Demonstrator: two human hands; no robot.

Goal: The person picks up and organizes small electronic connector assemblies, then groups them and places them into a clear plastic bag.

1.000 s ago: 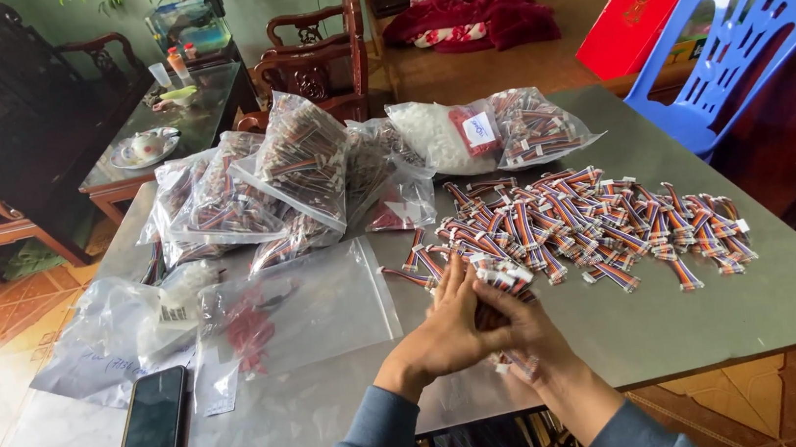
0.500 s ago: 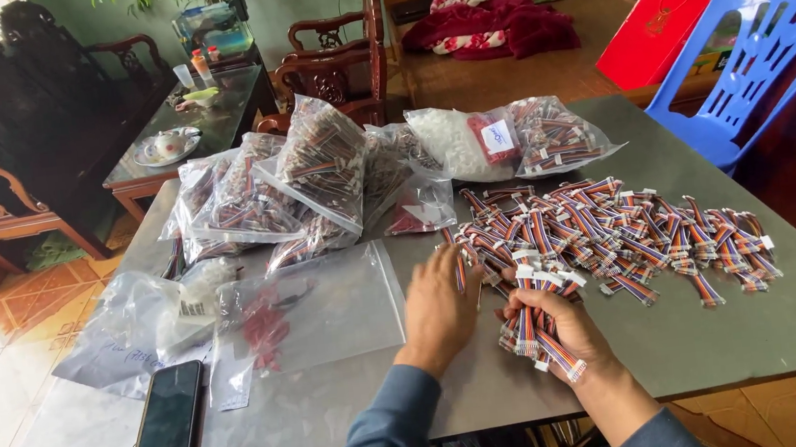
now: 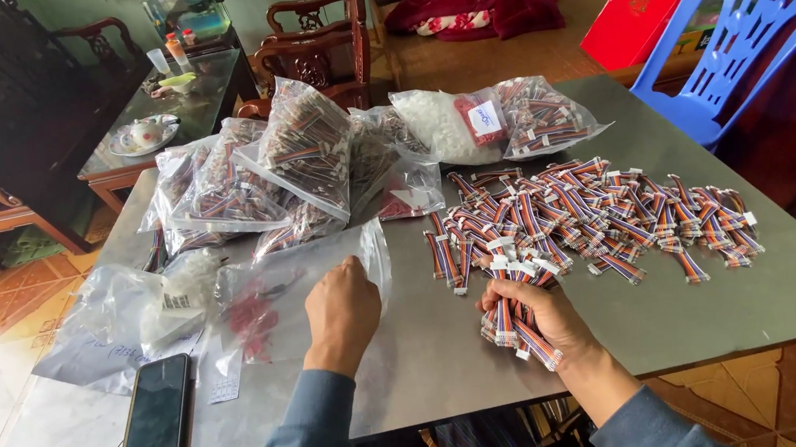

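Observation:
My right hand grips a bundle of short multicoloured ribbon cables with white connectors, near the table's front edge. Just beyond it lies a wide spread of the same cables on the grey table. My left hand rests with fingers curled on an empty clear plastic bag left of the cables; whether it pinches the bag I cannot tell. Both forearms wear grey-blue sleeves.
Several filled clear bags of cables are heaped at the table's back. A black phone and crumpled plastic bags lie front left. A blue plastic chair, a red box, wooden chairs and a glass side table surround it.
My hands have parted: the left moved left onto the clear bag, the right stayed with the gathered bundle of cables. The camera tilted slightly.

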